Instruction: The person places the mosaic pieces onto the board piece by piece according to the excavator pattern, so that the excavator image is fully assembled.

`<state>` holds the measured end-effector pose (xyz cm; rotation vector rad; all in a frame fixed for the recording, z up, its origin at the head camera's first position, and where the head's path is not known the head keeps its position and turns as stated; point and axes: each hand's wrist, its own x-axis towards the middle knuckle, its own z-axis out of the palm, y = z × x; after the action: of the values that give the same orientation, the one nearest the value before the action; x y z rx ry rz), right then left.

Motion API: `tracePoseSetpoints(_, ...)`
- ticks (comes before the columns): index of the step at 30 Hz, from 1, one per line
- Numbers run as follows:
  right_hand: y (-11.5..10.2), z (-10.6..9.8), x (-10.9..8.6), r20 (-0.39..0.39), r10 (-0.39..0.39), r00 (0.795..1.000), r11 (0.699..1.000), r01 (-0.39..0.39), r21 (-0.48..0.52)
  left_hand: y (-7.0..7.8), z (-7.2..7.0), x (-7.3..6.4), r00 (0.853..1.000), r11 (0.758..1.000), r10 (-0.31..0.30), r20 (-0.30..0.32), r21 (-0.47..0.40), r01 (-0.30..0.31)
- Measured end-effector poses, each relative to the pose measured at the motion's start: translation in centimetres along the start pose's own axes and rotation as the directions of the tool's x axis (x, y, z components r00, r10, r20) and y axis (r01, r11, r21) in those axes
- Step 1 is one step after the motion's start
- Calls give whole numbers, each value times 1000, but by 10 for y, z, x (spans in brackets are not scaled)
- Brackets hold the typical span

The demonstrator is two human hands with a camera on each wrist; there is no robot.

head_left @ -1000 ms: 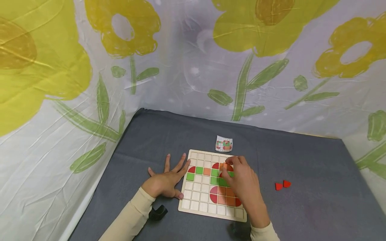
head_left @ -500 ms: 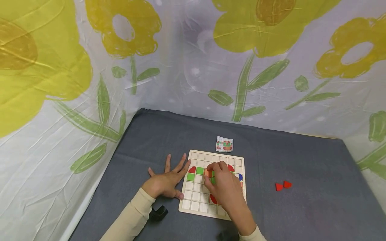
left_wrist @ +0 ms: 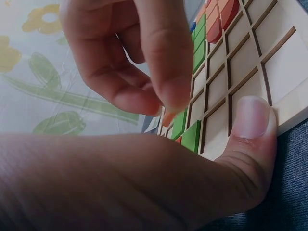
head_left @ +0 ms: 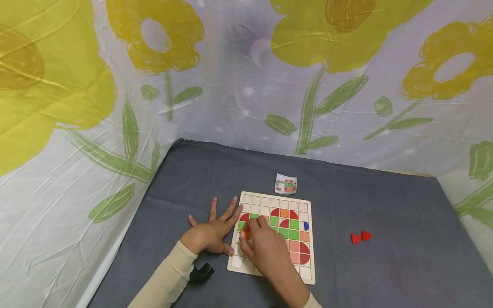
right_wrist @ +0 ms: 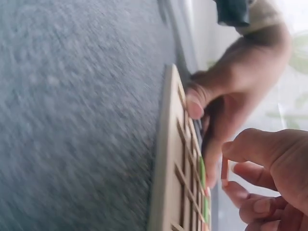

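Observation:
In the head view my right hand [head_left: 267, 248] pinches an orange square tile [head_left: 246, 234] between thumb and fingertips, over the left part of a wooden grid board [head_left: 252, 199]. The right wrist view shows that tile [right_wrist: 224, 169] edge-on, raised off the board. My left hand [head_left: 209, 234] lies with fingers spread at the board's left edge, its thumb [left_wrist: 252, 118] pressing on the rim. Green tiles [head_left: 294, 235], red quarter-round tiles [head_left: 304, 259] and orange tiles [head_left: 294, 246] sit in the grid cells. My right hand hides some of the lower-middle cells.
A small printed card [head_left: 286, 184] with a coloured grid pattern lies beyond the board. Two loose red pieces [head_left: 361, 237] are on the dark grey cloth to the right. One blue piece [head_left: 306, 226] sits near the board's right edge. A patterned flower curtain [head_left: 231, 85] hangs behind.
My right hand has travelled left across the board with the orange tile, from the upper right cells to the left side. The left hand has stayed in place.

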<state>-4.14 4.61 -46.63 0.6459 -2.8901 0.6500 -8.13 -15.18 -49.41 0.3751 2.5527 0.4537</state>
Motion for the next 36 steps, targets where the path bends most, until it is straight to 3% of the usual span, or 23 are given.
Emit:
tracePoseSetpoints(7,-4,11,-1,-17,-33,999,998,32,-47,4,-5,-6,1000,1000,10,-2,11,-10)
tracePoseSetpoints(14,-5,17,-1,10,-41,999,995,42,-88,-1,2,0,1000,1000,-10,17,-21,11)
tracePoseSetpoints(36,-6,11,-2,27,-73,997,984,76,-158,-4,2,5,1000,999,-18,25,-28,19)
